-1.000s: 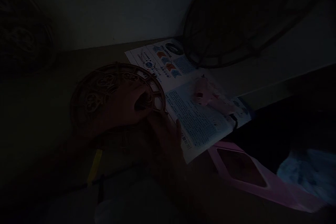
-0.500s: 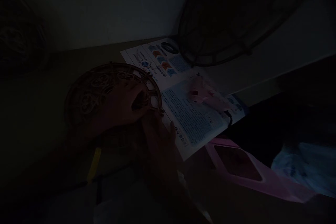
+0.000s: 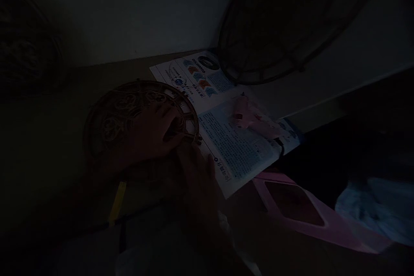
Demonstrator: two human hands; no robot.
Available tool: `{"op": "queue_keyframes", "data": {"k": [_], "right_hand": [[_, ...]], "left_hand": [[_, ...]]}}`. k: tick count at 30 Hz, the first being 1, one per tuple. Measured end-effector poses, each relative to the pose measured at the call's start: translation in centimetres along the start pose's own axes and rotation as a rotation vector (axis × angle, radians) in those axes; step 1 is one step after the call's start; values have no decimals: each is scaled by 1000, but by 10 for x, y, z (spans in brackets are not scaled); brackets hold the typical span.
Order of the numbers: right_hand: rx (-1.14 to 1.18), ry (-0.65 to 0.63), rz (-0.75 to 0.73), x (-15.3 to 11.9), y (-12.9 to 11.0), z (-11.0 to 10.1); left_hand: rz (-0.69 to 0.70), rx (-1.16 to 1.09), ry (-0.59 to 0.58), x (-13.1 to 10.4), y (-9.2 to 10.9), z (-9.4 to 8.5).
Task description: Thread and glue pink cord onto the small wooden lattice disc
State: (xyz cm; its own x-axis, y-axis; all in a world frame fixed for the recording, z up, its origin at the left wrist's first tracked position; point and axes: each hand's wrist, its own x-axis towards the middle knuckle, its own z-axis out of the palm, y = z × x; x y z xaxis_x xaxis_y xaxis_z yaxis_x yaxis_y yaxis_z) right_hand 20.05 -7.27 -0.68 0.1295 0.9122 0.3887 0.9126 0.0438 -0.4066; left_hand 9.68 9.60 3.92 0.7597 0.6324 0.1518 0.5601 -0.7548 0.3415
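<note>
The view is very dark. A round, reddish-brown openwork disc (image 3: 124,101) with curled ornaments lies on the table. My left hand (image 3: 152,131) rests across it, with fingers curled near its centre and the thumb bent towards the rim. At the disc's near right edge is my right hand (image 3: 197,172), its fingers closed together by my left thumb; shadow hides anything small between them. To the right, a pink hot glue gun (image 3: 247,116) with a dark nozzle lies on a printed sheet (image 3: 207,105), which reaches under the disc's edge.
A large round cage-like frame (image 3: 258,78) leans on the wall at the back right. Another ornate round piece (image 3: 24,58) stands at the far left. A yellow strip (image 3: 117,202) lies near the front edge. A pink panel with a dark window (image 3: 336,228) is at lower right.
The disc and my left hand have shifted very slightly right in the view. My right hand's fingers have moved a little at the rim. The glue gun and sheet stay put.
</note>
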Motion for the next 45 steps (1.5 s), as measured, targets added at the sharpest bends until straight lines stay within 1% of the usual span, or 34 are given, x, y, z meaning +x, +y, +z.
{"op": "queue_keyframes", "data": {"k": [3, 6, 11, 16, 20, 23, 28, 35, 40, 42, 45], "right_hand": [[10, 3, 8, 1, -2, 0], [-14, 6, -29, 0, 0, 1], [-38, -42, -35, -4, 14, 5], [-25, -66, -50, -3, 28, 7], [-15, -88, -10, -4, 25, 4], [62, -97, 24, -5, 21, 0], [157, -153, 95, -4, 15, -7], [140, -178, 105, -1, 13, -8], [127, -149, 97, -5, 18, 1], [112, -88, 75, -7, 21, 8], [108, 33, 34, -11, 27, 18]], "left_hand": [[0, -32, -33, 1, 0, -2], [13, -48, -54, 1, -2, -3], [51, -49, -39, 0, -6, -2], [55, -44, -68, -1, -9, -1], [79, -64, -70, -2, -11, -1], [94, -105, -58, -3, -11, -3], [99, -120, -77, -3, -12, -3], [99, -88, -91, -5, -16, 0], [82, -99, -127, -6, -15, -1], [79, -98, -139, -5, -15, 0], [93, -104, -125, -5, -16, 2]]}}
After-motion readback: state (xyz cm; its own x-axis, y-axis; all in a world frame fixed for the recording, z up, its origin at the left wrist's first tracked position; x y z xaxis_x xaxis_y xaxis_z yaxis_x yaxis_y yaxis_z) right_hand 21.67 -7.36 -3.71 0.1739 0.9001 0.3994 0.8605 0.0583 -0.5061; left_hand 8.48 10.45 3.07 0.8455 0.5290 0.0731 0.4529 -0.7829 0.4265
